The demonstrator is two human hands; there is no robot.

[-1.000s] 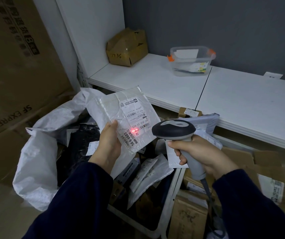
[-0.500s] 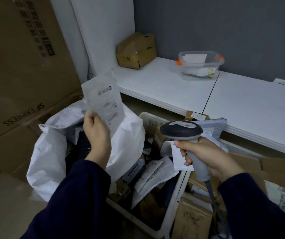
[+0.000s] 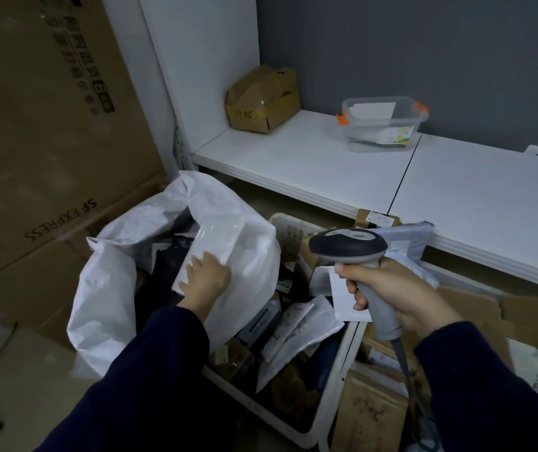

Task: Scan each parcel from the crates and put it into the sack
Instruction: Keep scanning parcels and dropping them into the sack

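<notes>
One parcel (image 3: 215, 243) within sack (image 3: 98, 305) rim, scanner (image 3: 347, 244) over crate (image 3: 337, 380)

Dim room: grey wall (image 3: 424, 44) beyond the right hand (image 3: 391, 295), white shelf (image 3: 310, 164) beneath it, cardboard boxes (image 3: 33, 141) past the left hand (image 3: 207, 278).

Left hand (image 3: 207, 280) reaches ahead (fingers (image 3: 195, 263) pinching), right hand (image 3: 401, 295) curled tight, raised.

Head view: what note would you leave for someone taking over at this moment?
Left grip holds a white parcel at the mouth of the sack.
Right grip holds the scanner over the crates.
Done: dark parcels already lie in the sack.
Left: drop this parcel in, then scan and sack the loose parcels in the crates.
</notes>
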